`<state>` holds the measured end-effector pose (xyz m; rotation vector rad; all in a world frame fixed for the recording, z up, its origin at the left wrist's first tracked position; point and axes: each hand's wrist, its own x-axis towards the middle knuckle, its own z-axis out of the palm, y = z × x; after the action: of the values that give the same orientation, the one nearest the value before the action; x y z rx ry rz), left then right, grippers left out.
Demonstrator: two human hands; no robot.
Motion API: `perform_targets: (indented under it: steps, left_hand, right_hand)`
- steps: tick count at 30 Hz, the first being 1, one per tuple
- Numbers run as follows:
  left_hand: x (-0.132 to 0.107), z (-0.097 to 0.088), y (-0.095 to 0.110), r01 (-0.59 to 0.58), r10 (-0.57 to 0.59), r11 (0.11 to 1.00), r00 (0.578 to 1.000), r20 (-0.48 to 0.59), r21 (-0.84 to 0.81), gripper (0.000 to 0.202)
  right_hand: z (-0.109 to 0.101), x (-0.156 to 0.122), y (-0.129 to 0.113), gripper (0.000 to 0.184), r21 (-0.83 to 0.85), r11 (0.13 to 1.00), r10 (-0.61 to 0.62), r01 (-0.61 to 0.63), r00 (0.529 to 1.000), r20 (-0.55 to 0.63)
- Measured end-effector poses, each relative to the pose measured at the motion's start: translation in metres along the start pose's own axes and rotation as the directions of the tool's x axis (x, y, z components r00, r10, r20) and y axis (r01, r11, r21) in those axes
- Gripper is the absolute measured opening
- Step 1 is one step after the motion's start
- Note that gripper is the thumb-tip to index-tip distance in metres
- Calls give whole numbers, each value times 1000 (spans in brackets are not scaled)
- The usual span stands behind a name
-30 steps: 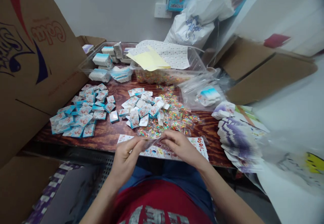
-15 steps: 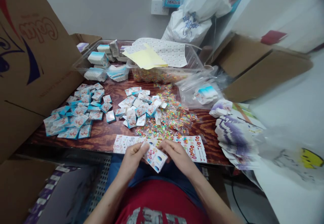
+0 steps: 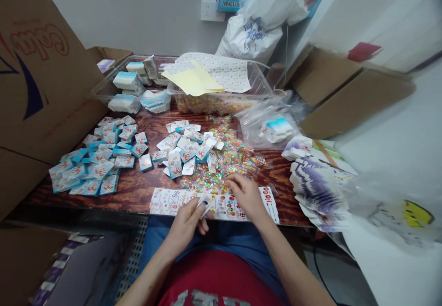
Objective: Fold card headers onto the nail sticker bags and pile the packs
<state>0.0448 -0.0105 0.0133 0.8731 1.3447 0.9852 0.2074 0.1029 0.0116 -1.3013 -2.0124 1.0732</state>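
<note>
folded paper (image 3: 204,203) at table (image 3: 134,191) edge, pinched in left hand (image 3: 186,223) | right hand (image 3: 247,196) at candy bags (image 3: 238,151), can't tell its grip | left-side boxes (image 3: 101,158) look closed, seemingly done | middle boxes (image 3: 188,151), flat sheets (image 3: 171,201) seemingly remain

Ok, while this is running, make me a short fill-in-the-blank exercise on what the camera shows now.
1. The small printed sheet is in the person's ____ hand.
2. Most of the clear packets lie to the ____ of the middle pile of small boxes.
3. The plain sheet lying over the clear bin is ____.
4. The large cardboard box bears the red-outlined word ____.

Missing words: left; right; yellow; Cola.
</note>
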Motion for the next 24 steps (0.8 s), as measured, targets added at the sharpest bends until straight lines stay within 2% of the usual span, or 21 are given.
perform_targets:
  steps: [1, 2, 4, 6, 8, 10, 12, 15, 17, 20, 22, 24]
  left_hand:
    - [3, 0, 0, -1, 1, 1000, 1000, -13, -2, 48]
    - [6, 0, 0, -7, 7, 1000, 1000, -21, -3, 48]
    - [11, 0, 0, -22, 22, 1000, 999, -32, -6, 47]
    - [15, -1, 1, -28, 28, 999, 999, -43, -18, 47]
    - [18, -3, 1, -26, 25, 999, 998, -56, -22, 46]
    - [22, -5, 2, -19, 18, 1000, 998, -68, -11, 45]
    - [26, -5, 3, -11, 12, 1000, 999, -53, 10, 42]
    - [32, -3, 5, -42, 43, 997, 999, -20, 65, 31]
    - [35, 0, 5, -82, 86, 989, 996, -28, 123, 21]
    - [31, 0, 3, -98, 108, 978, 993, -45, 185, 16]
    - [23, -7, 4, -74, 75, 979, 997, 4, 191, 17]
    - [13, -21, 11, -57, 31, 975, 992, 123, 214, 20]
  right_hand:
    - [-3, 7, 7, 11, -162, 987, -42, 21, 991, -125]
    - [-4, 14, 14, 11, -290, 957, -80, 24, 980, -184]
    - [-5, 22, 26, 10, -412, 910, -128, 53, 979, -156]
    - [-7, 26, 34, 12, -382, 919, -154, 97, 981, -119]
    - [-12, 26, 35, 14, -265, 957, -164, 117, 972, -165]
    - [-17, 23, 25, 16, -114, 985, -148, 127, 970, -195]
    - [-17, 18, 8, 18, 33, 989, -138, 142, 985, -104]
    - [-5, 7, -21, 20, 143, 976, -184, 163, 972, 148]
    - [8, 1, -32, 18, 99, 983, -170, 156, 972, 159]
    - [23, -2, -35, 5, 71, 991, -116, 110, 990, 81]
    - [25, -2, -32, 8, 151, 988, -55, 28, 983, 177]
    - [20, 0, -26, 7, 253, 962, 11, -106, 936, 352]
